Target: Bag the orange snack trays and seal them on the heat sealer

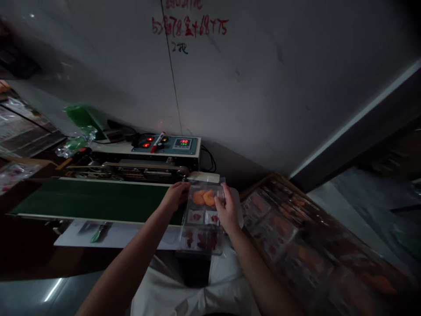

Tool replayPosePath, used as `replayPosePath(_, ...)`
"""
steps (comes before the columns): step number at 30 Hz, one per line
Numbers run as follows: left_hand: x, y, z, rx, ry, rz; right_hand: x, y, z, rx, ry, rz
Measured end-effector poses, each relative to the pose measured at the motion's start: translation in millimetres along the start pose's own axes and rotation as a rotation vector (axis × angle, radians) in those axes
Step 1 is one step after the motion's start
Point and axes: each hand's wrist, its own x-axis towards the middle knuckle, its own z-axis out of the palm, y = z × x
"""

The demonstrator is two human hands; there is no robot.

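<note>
A clear plastic food pack (204, 219) is held between my two hands at the right end of the green conveyor belt. Orange pieces (204, 197) fill its top section, small printed sachets (196, 216) the middle, and dark red pieces the bottom. My left hand (177, 195) is closed at the pack's upper left edge, its fingertips partly hidden. My right hand (227, 210) grips the right side, with the thumb on the front near the orange pieces.
The band sealer (166, 147) stands against the wall, its display lit and a red marker (158, 142) on top. Its green belt (98, 199) extends left. At right, a large box (279, 180) holds several similar packs. A green-handled tool (98, 234) lies below the belt.
</note>
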Motion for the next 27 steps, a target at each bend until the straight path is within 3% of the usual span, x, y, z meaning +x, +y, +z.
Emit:
replayPosePath(7,4,2,3.9,0.002,0.057,0.092,4,-5,14,-0.029,0.064,0.050)
replayPosePath(17,8,7,-7.9,-0.011,0.124,0.121,9,-11,37,-0.096,0.075,0.050)
replayPosePath(27,15,10,-35.8,-0.031,0.151,0.145,8,-20,71,-0.082,0.089,0.044)
